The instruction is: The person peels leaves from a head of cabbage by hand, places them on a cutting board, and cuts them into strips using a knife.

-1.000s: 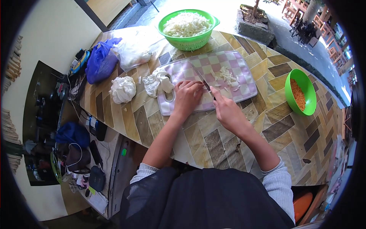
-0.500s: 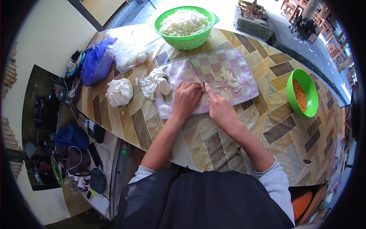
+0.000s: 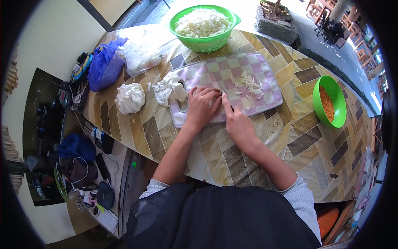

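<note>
On the pink and white checkered cutting board (image 3: 267,83), my left hand (image 3: 203,106) is closed, its fingers bent over something I cannot make out. My right hand (image 3: 239,124) is closed round a knife (image 3: 232,108), whose dark handle shows in part beside the index finger. The fingertips of both hands nearly meet over the board. White shreds (image 3: 250,82) lie on the board to the right of my hands. A crumpled white cloth (image 3: 168,89) lies at the board's left end by the handle hole.
Behind the board stands a green colander (image 3: 205,45) full of white shreds. A green bowl (image 3: 340,103) with orange crumbs is at the right. A white bundle (image 3: 129,98), a blue bag (image 3: 104,68) and a clear plastic bag (image 3: 141,58) sit at the left.
My right hand has tilted and drawn slightly back, so the dark knife handle now shows. The view has shifted slightly.
</note>
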